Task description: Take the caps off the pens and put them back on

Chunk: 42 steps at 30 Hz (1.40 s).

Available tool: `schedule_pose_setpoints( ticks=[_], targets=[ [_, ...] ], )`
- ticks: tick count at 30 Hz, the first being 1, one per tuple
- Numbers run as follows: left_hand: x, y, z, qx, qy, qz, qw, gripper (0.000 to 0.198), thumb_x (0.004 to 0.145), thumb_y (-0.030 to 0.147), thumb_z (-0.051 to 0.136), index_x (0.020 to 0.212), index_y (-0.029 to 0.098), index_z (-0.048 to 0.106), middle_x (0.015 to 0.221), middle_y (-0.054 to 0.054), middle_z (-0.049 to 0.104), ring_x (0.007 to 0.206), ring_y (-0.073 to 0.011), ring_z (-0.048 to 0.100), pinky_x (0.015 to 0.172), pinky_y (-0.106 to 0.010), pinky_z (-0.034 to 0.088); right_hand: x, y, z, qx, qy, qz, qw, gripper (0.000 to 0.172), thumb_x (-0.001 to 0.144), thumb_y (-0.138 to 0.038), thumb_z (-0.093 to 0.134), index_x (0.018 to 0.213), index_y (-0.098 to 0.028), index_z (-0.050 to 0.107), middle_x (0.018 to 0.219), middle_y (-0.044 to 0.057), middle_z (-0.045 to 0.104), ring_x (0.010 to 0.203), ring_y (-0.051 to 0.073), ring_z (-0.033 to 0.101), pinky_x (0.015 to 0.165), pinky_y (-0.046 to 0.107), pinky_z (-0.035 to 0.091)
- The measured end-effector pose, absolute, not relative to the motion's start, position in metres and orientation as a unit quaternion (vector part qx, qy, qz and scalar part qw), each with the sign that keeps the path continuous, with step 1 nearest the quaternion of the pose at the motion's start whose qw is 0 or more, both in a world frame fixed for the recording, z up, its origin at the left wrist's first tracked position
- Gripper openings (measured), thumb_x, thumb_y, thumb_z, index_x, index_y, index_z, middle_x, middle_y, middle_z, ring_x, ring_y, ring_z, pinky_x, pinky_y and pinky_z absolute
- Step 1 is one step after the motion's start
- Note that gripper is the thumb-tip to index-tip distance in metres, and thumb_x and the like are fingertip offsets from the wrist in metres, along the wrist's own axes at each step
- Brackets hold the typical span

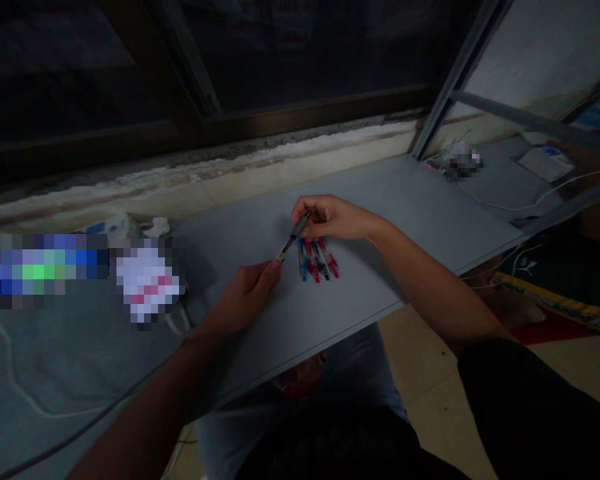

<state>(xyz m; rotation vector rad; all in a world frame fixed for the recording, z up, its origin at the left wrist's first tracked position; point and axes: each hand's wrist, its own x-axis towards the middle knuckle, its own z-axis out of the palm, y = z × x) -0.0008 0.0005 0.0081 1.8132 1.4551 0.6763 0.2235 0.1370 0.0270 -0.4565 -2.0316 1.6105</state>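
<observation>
A dark pen (pixel 294 235) is held slantwise between my two hands, above the grey desk. My left hand (pixel 254 288) pinches its lower end, where a bit of yellow shows. At the upper end, the fingers of my right hand (pixel 330 217) close round the pen. Just below my right hand, several pens lie side by side on the desk: a blue pen (pixel 303 263), red pens such as the one at the right (pixel 333 264), and a black pen (pixel 323 268). My right hand partly covers their upper ends.
Blurred-out items (pixel 147 283) and a white cable (pixel 17 390) lie on the desk at the left. A metal frame post (pixel 437 110) rises at the right, with a white box (pixel 547 163) behind it. Another person (pixel 593 193) is at the far right. A window sill runs along the back.
</observation>
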Motion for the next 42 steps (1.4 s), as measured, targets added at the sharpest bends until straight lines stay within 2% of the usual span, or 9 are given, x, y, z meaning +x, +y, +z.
schedule_pose_setpoints(
  ticks=[3,7,10,15,19,25,30,35,42],
  targets=[
    [-0.003,0.002,0.006,0.716,0.560,0.263,0.322,0.050,0.102,0.059,0.035,0.066,0.025,0.044,0.056,0.004,0.043,0.051,-0.0144,0.041,0.052,-0.028,0.035,0.224,0.138,0.028,-0.189,-0.749,0.589,0.237,0.032,0.087,-0.039,0.080,0.093,-0.015,0.060,0.075,0.000,0.068,0.061,0.010,0.064,0.055,0.021,0.050],
    [-0.007,0.005,0.005,0.740,0.559,0.248,0.281,0.047,0.102,0.055,0.036,0.068,0.024,0.045,0.057,0.005,0.043,0.051,-0.0136,0.043,0.054,-0.027,0.035,0.222,0.136,0.030,-0.230,-0.744,0.579,0.241,0.047,0.096,-0.058,0.064,0.076,-0.016,0.059,0.068,0.002,0.067,0.057,0.011,0.062,0.055,0.023,0.050],
    [-0.009,0.005,0.006,0.755,0.568,0.224,0.239,0.042,0.102,0.052,0.039,0.072,0.024,0.048,0.058,0.004,0.048,0.051,-0.0144,0.048,0.056,-0.028,0.035,0.223,0.137,0.030,-0.224,-0.741,0.562,0.290,0.037,0.088,-0.047,0.078,0.077,-0.016,0.059,0.065,-0.002,0.063,0.055,0.008,0.056,0.054,0.021,0.045],
    [-0.008,0.005,0.008,0.751,0.602,0.183,0.199,0.039,0.102,0.052,0.037,0.081,0.024,0.054,0.065,0.000,0.060,0.058,-0.0186,0.060,0.060,-0.029,0.037,0.226,0.141,0.029,-0.139,-0.741,0.577,0.314,0.045,0.074,-0.022,0.086,0.109,-0.018,0.059,0.105,0.002,0.073,0.071,0.008,0.063,0.065,0.021,0.050],
    [-0.007,0.005,0.010,0.751,0.611,0.161,0.192,0.037,0.101,0.051,0.036,0.082,0.024,0.055,0.068,-0.002,0.063,0.061,-0.0207,0.063,0.063,-0.030,0.039,0.226,0.142,0.027,-0.184,-0.745,0.563,0.305,0.026,0.086,-0.030,0.077,0.096,-0.018,0.056,0.076,-0.003,0.065,0.063,0.009,0.057,0.059,0.022,0.045],
    [-0.007,0.005,0.006,0.747,0.621,0.151,0.185,0.038,0.102,0.050,0.036,0.083,0.024,0.056,0.065,-0.001,0.061,0.058,-0.0193,0.060,0.061,-0.030,0.038,0.230,0.145,0.026,-0.166,-0.760,0.535,0.329,0.051,0.069,-0.021,0.089,0.108,-0.018,0.056,0.095,-0.001,0.069,0.075,0.011,0.062,0.065,0.022,0.047],
    [-0.008,0.005,0.005,0.754,0.596,0.202,0.189,0.039,0.105,0.050,0.039,0.097,0.022,0.066,0.078,-0.003,0.068,0.070,-0.0206,0.066,0.068,-0.030,0.046,0.227,0.144,0.025,-0.207,-0.753,0.544,0.308,0.027,0.084,-0.034,0.080,0.088,-0.017,0.059,0.065,-0.005,0.061,0.058,0.009,0.053,0.057,0.022,0.042],
    [-0.004,0.001,0.008,0.776,0.544,0.276,0.161,0.044,0.107,0.045,0.040,0.130,0.019,0.067,0.101,-0.007,0.067,0.088,-0.0222,0.067,0.084,-0.033,0.053,0.227,0.141,0.032,-0.174,-0.688,0.599,0.371,0.036,0.069,-0.023,0.089,0.091,-0.017,0.061,0.087,-0.001,0.073,0.074,0.009,0.064,0.071,0.022,0.051],
    [0.001,-0.003,0.004,0.729,0.582,0.332,0.142,0.035,0.105,0.040,0.046,0.128,0.017,0.060,0.079,0.001,0.061,0.066,-0.0159,0.059,0.066,-0.027,0.049,0.225,0.144,0.034,-0.167,-0.618,0.629,0.441,0.051,0.066,-0.022,0.093,0.105,-0.019,0.061,0.095,0.000,0.074,0.086,0.011,0.068,0.083,0.024,0.056]
  ],
)
